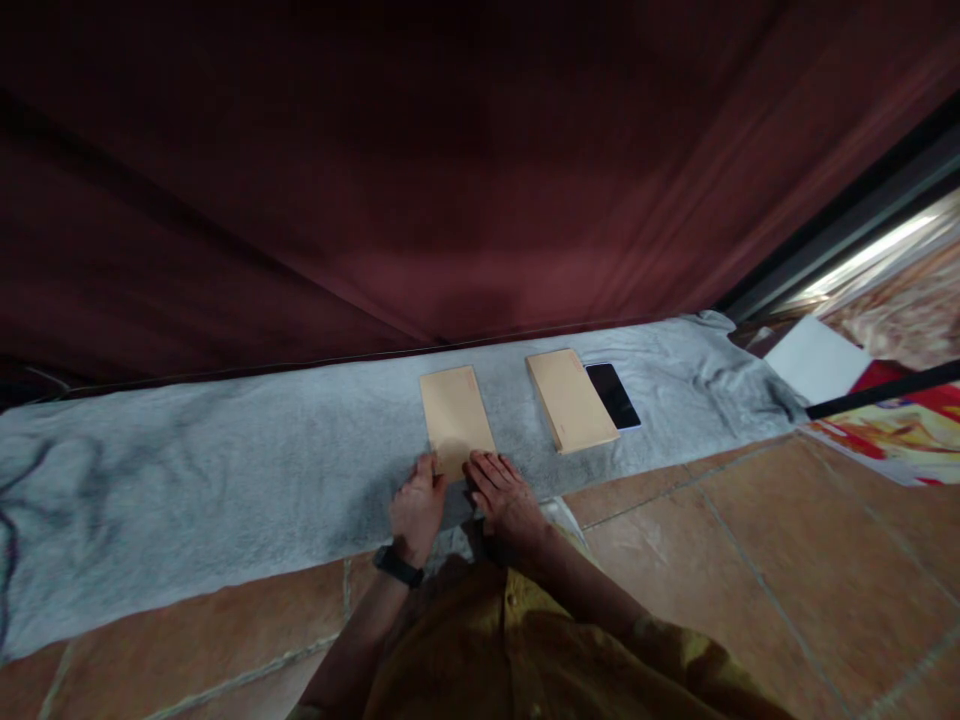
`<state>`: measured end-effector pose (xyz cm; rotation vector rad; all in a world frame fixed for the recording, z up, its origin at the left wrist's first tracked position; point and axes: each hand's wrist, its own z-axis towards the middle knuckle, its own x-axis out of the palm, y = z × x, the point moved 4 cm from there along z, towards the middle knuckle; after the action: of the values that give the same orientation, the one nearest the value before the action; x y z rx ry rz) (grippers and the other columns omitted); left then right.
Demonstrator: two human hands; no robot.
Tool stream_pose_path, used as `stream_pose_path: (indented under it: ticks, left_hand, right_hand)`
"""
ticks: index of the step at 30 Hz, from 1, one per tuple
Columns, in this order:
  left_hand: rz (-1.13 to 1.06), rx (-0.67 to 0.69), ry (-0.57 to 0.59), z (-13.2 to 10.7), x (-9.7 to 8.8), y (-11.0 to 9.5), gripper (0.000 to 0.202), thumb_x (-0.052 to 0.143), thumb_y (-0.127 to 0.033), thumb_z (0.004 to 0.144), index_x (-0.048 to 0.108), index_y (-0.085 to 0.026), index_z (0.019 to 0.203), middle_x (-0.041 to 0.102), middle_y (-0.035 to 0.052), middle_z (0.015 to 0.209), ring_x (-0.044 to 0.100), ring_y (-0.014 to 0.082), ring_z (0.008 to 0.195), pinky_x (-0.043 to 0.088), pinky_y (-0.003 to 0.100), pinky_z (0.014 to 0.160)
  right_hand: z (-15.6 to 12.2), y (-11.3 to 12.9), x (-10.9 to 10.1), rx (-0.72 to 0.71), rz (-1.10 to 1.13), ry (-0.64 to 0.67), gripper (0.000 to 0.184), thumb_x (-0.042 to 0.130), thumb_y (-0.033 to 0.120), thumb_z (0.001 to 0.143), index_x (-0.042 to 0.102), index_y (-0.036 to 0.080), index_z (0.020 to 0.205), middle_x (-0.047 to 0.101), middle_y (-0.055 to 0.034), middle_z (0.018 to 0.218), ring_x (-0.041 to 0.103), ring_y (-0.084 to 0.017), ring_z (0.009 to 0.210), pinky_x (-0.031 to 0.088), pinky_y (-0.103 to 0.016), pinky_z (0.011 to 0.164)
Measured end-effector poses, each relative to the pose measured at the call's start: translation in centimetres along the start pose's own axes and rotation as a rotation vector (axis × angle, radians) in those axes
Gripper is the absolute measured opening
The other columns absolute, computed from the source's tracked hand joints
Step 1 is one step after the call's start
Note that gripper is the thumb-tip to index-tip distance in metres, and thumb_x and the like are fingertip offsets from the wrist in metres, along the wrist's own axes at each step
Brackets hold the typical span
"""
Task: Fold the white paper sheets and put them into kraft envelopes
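A flat tan box [455, 415] lies on a grey cloth [225, 470] spread along the floor. My left hand [416, 510], with a black band on its wrist, rests at the box's near left corner, fingers curled against the edge. On the near right corner lies my right hand [504, 495], fingers stretched flat and touching the box. A second tan box [571, 398] sits to the right, with a black phone [613, 394] lying against its right side.
A dark red curtain [450, 170] hangs behind the cloth. Brown floor tiles [750, 560] lie in front. At the far right are a white sheet [816, 358], a black bar [885, 390] and a colourful printed surface [892, 430].
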<state>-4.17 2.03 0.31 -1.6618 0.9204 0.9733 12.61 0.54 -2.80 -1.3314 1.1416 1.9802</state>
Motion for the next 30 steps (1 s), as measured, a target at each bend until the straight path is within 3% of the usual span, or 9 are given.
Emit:
stream_pose_path:
  ticks: [5, 8, 12, 20, 30]
  left_hand:
    - [0.061, 0.490, -0.148, -1.6, 1.9, -1.0, 0.037, 0.040, -0.020, 0.098, 0.061, -0.018, 0.129, 0.066, 0.0116, 0.132, 0.061, 0.0239, 0.121, 0.050, 0.038, 0.102]
    - [0.134, 0.634, -0.167, -2.7, 3.2, -1.0, 0.042, 0.042, -0.019, 0.098, 0.058, -0.017, 0.136, 0.060, 0.0110, 0.143, 0.054, 0.0251, 0.133, 0.044, 0.042, 0.111]
    - [0.209, 0.676, -0.173, -3.1, 4.0, -0.4, 0.047, 0.041, -0.016, 0.097, 0.053, -0.013, 0.143, 0.055, 0.0118, 0.149, 0.048, 0.0251, 0.140, 0.039, 0.042, 0.118]
    - [0.280, 0.622, -0.098, -2.4, 4.0, 0.7, 0.057, 0.039, -0.003, 0.089, 0.055, -0.016, 0.143, 0.052, 0.0115, 0.152, 0.048, 0.0249, 0.141, 0.045, 0.041, 0.113]
    - [0.434, 0.649, -0.079, -1.6, 2.5, -1.2, 0.050, 0.038, -0.003, 0.090, 0.062, -0.012, 0.133, 0.061, 0.0172, 0.141, 0.056, 0.0278, 0.132, 0.052, 0.040, 0.103]
  right_hand:
    - [-0.5, -0.2, 0.1, -0.008, -0.038, -0.009, 0.051, 0.046, 0.029, 0.103, 0.042, 0.018, 0.153, 0.039, -0.0087, 0.160, 0.035, -0.025, 0.147, 0.029, -0.047, 0.122]
    - [-0.7, -0.4, 0.1, -0.003, -0.037, -0.017, 0.053, 0.049, 0.029, 0.102, 0.042, 0.016, 0.153, 0.042, -0.0103, 0.158, 0.036, -0.025, 0.146, 0.029, -0.048, 0.122]
    - [-1.2, -0.7, -0.3, 0.020, -0.043, -0.036, 0.052, 0.052, 0.029, 0.101, 0.045, 0.018, 0.151, 0.043, -0.0105, 0.158, 0.040, -0.027, 0.144, 0.030, -0.049, 0.122]
    - [-2.6, -2.4, -1.1, 0.103, -0.029, -0.101, 0.056, 0.051, 0.022, 0.098, 0.040, 0.019, 0.154, 0.049, -0.0119, 0.153, 0.045, -0.029, 0.141, 0.035, -0.053, 0.118]
    - [-1.8, -2.2, -1.0, 0.266, 0.098, -0.213, 0.046, 0.050, 0.012, 0.092, 0.056, 0.013, 0.138, 0.055, -0.0163, 0.143, 0.047, -0.031, 0.135, 0.039, -0.052, 0.114]
